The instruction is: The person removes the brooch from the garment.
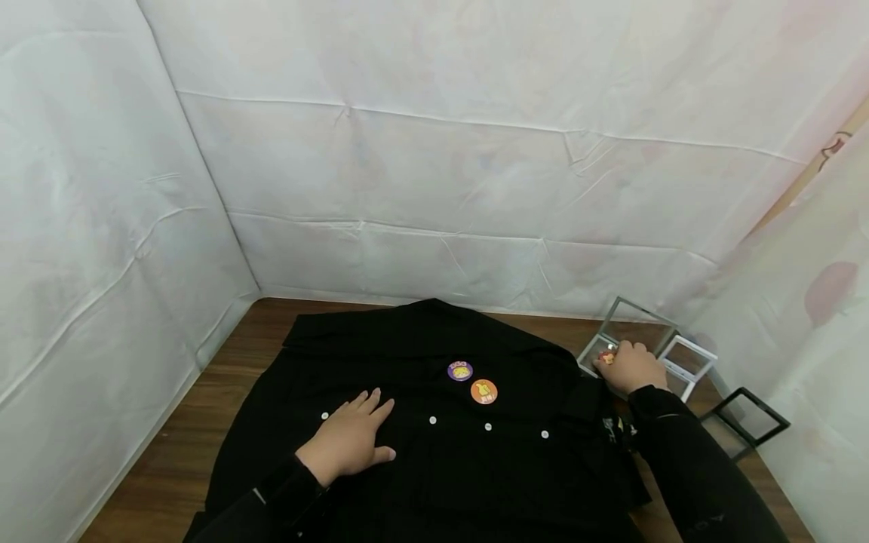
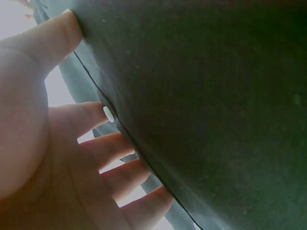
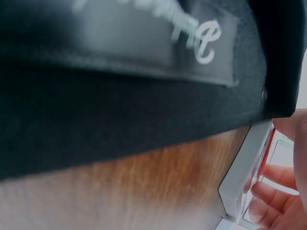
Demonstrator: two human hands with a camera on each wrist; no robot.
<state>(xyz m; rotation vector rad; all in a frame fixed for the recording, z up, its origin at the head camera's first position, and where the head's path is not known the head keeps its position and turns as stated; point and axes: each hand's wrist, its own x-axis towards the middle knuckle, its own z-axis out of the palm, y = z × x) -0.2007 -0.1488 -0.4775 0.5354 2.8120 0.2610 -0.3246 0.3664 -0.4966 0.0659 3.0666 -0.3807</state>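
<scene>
A black shirt (image 1: 407, 332) with white buttons lies spread out in front of me. My left hand (image 1: 349, 441) rests on it with fingers spread, and a white button (image 2: 109, 114) shows by one fingertip in the left wrist view. Two round badges, one purple (image 1: 459, 370) and one orange (image 1: 484, 391), are on the shirt. At the shirt's far right, my right hand (image 1: 634, 367) reaches over a clear box with a grey frame (image 1: 588, 354), its lid raised. Its fingers pinch a small red-and-yellow piece (image 1: 606, 356), largely hidden; in the right wrist view a red edge shows by the fingers.
A white-framed box (image 1: 707, 356) and a black-framed one (image 1: 763, 436) stand to the right of the grey one, lids raised. Dark cloth with a printed label (image 3: 187, 43) lies below my right forearm. White fabric walls (image 1: 434, 181) enclose the brown wooden surface (image 1: 156, 460).
</scene>
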